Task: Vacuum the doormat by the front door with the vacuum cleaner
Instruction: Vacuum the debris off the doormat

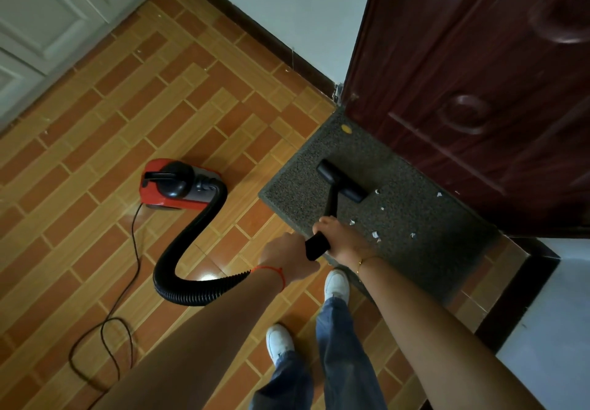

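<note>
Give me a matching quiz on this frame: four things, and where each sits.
Things:
1. nozzle
2. canister
3. cord
4. paper scraps

Places:
A. looped on the tiles, lower left
B. on the mat, right of the nozzle
C. on the mat near the door
D. on the tiles, left of the mat

Pairs: 1-C, 2-D, 3-A, 4-B
</note>
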{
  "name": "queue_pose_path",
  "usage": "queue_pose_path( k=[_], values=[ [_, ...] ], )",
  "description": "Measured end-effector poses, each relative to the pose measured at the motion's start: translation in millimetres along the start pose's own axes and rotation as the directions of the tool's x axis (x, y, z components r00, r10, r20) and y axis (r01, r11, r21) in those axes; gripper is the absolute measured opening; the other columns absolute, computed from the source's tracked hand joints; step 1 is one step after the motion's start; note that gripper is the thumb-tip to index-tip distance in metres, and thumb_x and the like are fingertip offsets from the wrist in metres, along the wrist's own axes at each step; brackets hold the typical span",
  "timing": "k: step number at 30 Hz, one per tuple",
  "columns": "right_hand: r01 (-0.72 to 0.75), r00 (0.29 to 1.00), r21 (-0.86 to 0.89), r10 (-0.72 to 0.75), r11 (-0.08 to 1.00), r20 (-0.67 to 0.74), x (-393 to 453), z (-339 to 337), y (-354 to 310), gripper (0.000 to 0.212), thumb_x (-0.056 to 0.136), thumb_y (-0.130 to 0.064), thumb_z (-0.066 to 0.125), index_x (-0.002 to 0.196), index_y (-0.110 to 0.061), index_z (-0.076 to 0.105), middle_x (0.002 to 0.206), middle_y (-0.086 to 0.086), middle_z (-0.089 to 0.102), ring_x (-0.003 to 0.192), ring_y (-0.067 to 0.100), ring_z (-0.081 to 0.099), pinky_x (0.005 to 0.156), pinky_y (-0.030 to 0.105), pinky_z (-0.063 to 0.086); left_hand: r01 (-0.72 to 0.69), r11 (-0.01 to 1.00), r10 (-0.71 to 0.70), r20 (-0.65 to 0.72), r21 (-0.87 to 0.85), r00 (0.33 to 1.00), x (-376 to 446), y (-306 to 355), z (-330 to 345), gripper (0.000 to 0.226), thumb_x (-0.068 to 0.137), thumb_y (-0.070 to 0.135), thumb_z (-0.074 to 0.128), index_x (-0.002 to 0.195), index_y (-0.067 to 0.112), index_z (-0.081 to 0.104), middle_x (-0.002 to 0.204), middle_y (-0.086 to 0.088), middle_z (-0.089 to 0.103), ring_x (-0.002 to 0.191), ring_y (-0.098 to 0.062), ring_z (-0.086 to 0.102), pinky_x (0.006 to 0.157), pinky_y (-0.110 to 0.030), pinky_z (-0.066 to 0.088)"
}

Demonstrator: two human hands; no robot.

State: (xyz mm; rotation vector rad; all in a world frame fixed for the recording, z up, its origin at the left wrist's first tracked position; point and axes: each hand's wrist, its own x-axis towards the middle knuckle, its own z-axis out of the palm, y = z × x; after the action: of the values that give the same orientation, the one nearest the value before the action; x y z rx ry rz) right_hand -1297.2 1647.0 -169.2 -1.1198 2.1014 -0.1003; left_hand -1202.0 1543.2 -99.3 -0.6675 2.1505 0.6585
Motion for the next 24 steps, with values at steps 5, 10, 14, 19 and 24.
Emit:
queue_pose_path(
  k=[5,10,14,19,24],
  values=[
    [-0.007,1.000,0.043,0.007,0.999,0.003,-15.2,28.3,-35.7,0.027,0.086,0.007,0.051,0.106,-0.010,0.057,0.117,0.006,0.053,0.101,0.027,0.060,0.078,0.034,0.050,-0.006,0.999,0.006,0.008,0.034,1.000,-26.0,-33.1,21.3,0.022,0.081,0.037,0.059,0.092,0.018,0.062,0.072,0.002,0.064,0.058,-0.015,0.060,0.047,-0.024,0.046],
    [-0.025,1.000,0.049,0.024,0.998,0.009,-28.3,47.2,-72.4,0.025,0.088,0.005,0.051,0.108,-0.010,0.055,0.119,0.006,0.052,0.102,0.025,0.057,0.078,0.035,0.052,0.000,0.997,0.000,0.001,0.077,1.000,-50.3,-64.3,32.4,0.025,0.081,0.039,0.059,0.096,0.019,0.062,0.071,0.003,0.060,0.058,-0.014,0.057,0.045,-0.023,0.041],
    [-0.013,1.000,0.047,0.012,0.999,0.021,-34.2,57.0,-95.4,0.025,0.088,0.004,0.052,0.109,-0.009,0.054,0.120,0.007,0.052,0.108,0.025,0.054,0.084,0.040,0.053,0.017,0.996,-0.018,0.003,0.089,1.000,-64.7,-83.6,37.2,0.023,0.081,0.038,0.059,0.095,0.020,0.062,0.071,0.004,0.059,0.059,-0.013,0.057,0.047,-0.023,0.043],
    [-0.041,0.999,0.051,0.041,0.998,0.007,-36.7,65.4,-107.0,0.029,0.088,0.005,0.052,0.113,-0.010,0.055,0.123,0.006,0.052,0.111,0.024,0.054,0.084,0.040,0.054,0.018,0.993,-0.017,-0.014,0.118,1.000,-71.0,-93.6,42.5,0.023,0.082,0.039,0.059,0.096,0.020,0.061,0.073,0.004,0.059,0.062,-0.013,0.058,0.049,-0.023,0.044],
    [-0.058,0.998,0.018,0.058,0.998,-0.020,-34.6,62.6,-91.9,0.030,0.089,0.005,0.050,0.115,-0.008,0.054,0.125,0.008,0.050,0.111,0.026,0.053,0.081,0.038,0.052,0.003,0.994,-0.001,-0.013,0.112,1.000,-59.4,-81.0,44.5,0.024,0.082,0.037,0.058,0.098,0.019,0.061,0.075,0.003,0.061,0.061,-0.014,0.059,0.048,-0.024,0.046]
  ],
)
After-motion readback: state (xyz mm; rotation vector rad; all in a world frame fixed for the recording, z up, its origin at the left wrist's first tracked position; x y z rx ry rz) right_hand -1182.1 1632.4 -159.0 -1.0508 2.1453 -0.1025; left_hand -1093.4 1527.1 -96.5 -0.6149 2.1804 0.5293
